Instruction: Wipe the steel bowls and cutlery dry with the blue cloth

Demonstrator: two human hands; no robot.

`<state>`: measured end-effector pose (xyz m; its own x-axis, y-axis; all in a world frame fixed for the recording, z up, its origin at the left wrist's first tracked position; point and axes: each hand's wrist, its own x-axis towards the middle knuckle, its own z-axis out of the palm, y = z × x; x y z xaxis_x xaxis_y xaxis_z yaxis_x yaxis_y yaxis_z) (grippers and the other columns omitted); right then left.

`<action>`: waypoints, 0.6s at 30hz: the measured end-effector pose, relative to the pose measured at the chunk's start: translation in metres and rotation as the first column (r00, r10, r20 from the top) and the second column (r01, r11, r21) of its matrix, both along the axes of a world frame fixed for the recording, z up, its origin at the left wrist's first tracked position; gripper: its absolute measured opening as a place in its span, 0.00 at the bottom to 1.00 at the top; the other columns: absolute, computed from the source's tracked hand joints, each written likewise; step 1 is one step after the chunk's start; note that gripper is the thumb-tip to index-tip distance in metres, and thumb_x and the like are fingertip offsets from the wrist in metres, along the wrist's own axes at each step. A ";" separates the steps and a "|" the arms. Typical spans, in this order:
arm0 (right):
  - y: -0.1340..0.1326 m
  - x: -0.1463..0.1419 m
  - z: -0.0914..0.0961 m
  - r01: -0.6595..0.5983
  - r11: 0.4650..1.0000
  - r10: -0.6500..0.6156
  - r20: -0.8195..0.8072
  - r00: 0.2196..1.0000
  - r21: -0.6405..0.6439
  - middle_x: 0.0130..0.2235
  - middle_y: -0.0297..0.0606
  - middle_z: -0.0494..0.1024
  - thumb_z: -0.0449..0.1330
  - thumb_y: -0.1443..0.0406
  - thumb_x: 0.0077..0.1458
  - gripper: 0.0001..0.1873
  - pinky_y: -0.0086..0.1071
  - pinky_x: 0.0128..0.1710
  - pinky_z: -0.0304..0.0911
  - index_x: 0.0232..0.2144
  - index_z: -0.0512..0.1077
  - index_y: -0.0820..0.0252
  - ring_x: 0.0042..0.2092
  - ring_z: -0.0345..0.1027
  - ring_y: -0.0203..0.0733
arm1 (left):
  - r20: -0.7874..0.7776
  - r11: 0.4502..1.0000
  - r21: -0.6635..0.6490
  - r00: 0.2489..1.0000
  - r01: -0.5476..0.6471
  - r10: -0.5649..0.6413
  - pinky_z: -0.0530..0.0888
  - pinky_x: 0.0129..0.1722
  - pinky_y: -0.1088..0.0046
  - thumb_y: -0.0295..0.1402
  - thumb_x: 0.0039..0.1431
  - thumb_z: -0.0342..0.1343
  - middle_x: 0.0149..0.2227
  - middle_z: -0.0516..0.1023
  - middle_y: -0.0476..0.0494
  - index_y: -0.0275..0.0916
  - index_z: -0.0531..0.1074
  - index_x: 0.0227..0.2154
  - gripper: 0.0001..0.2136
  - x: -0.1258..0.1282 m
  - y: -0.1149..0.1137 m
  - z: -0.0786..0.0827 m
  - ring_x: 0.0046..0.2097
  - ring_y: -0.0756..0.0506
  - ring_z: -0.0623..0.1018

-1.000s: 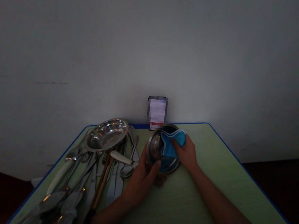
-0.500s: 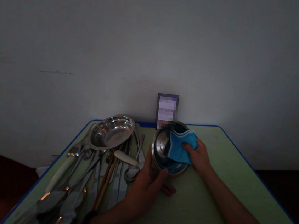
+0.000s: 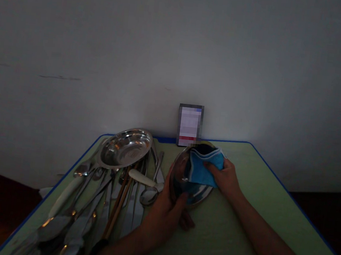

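A shiny metal bowl (image 3: 179,173) is held tilted above the table by my left hand (image 3: 165,208), its thumb over the near rim and the other fingers beneath. My right hand (image 3: 227,178) grips a folded blue cloth (image 3: 204,167) with a pale edge, the thumb pressed on its face. The cloth covers part of the bowl's right side; whether it touches the metal is hard to tell. A spoon (image 3: 148,196) and a white-handled utensil (image 3: 142,179) lie just left of my left hand.
Spoons, knives and chopsticks (image 3: 118,203) cover the left of the green, blue-edged table (image 3: 245,168). On top of them leans a wide metal dish (image 3: 127,149). A blurred-out upright screen (image 3: 189,123) stands at the back against the grey wall (image 3: 179,43).
The bowl has turned in my left hand, so less of its inner base shows. The cloth has shifted slightly left. The whole view has moved a little.
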<state>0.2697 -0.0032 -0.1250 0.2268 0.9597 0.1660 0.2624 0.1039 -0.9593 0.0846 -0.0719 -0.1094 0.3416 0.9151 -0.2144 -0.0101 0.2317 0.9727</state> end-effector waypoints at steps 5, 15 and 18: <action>-0.002 -0.005 0.004 -0.026 0.996 0.023 0.037 0.999 0.081 0.34 0.36 0.75 0.61 0.57 0.45 0.18 0.34 0.37 0.61 0.37 0.71 0.62 0.35 0.67 0.42 | 0.009 0.999 -0.028 0.999 0.035 -0.035 0.73 0.19 0.75 0.39 0.60 0.46 0.18 0.74 0.50 0.34 0.43 0.55 0.26 -0.002 0.002 -0.003 0.19 0.47 0.76; -0.003 -0.003 0.006 -0.123 0.992 0.122 -0.060 0.991 -0.009 0.24 0.31 0.70 0.57 0.53 0.48 0.16 0.30 0.28 0.60 0.26 0.68 0.61 0.26 0.62 0.36 | 0.120 0.997 -0.080 0.992 -0.014 0.024 0.74 0.20 0.73 0.38 0.60 0.46 0.20 0.75 0.47 0.32 0.47 0.52 0.23 0.005 0.001 0.004 0.24 0.44 0.79; -0.002 -0.001 0.005 -0.156 0.987 0.153 -0.085 0.985 -0.034 0.23 0.30 0.69 0.61 0.56 0.44 0.14 0.29 0.27 0.59 0.25 0.69 0.62 0.25 0.61 0.36 | 0.132 0.995 -0.095 0.991 -0.016 0.029 0.75 0.21 0.73 0.40 0.60 0.47 0.24 0.76 0.45 0.32 0.46 0.53 0.25 0.007 0.001 0.003 0.25 0.45 0.79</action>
